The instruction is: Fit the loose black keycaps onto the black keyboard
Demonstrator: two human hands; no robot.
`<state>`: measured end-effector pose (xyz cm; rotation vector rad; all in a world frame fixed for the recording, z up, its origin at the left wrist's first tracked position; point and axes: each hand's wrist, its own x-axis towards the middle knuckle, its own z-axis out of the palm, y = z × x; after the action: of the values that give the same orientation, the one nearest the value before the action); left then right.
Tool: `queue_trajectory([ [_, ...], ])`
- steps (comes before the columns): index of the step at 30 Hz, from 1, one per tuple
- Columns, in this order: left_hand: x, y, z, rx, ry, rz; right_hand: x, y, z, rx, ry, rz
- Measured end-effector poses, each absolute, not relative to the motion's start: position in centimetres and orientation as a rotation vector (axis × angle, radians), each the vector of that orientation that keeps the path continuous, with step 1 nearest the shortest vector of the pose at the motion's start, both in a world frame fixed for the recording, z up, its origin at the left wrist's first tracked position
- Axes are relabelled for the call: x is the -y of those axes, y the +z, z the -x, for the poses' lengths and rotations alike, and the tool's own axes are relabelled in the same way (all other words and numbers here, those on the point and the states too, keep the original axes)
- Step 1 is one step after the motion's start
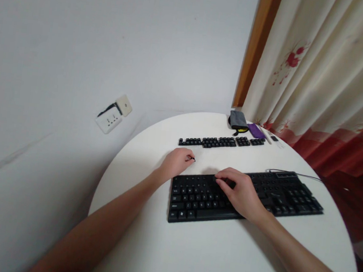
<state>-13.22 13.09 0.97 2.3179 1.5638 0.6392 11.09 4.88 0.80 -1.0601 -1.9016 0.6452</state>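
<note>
black keyboard (246, 195), key rows intact

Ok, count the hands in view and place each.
2. The left hand rests on the table beyond the keyboard, pinching a small black piece; the right hand lies on the keys. No others show.

The right hand (243, 194) covers the middle keys of the keyboard (194, 198). The small dark thing (193, 159) at the left hand's (175, 163) fingertips is too tiny to identify, and both forearms run off the bottom edge.
</note>
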Motion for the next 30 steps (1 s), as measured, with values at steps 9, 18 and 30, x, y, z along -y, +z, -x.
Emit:
queue_trajectory([
  [9,-8.4,6.8,12.7,-1.12,0.415,-2.077,-5.1,0.8,-11.5,1.905,0.64,1.066],
  [18,-8.1,4.2,11.1,-1.012,0.246,-1.995,-4.8,0.8,-11.1,1.904,0.673,1.061],
  [30,-6.7,4.5,10.5,-1.14,0.26,-2.286,-4.7,0.8,-10.9,1.95,0.677,1.049],
])
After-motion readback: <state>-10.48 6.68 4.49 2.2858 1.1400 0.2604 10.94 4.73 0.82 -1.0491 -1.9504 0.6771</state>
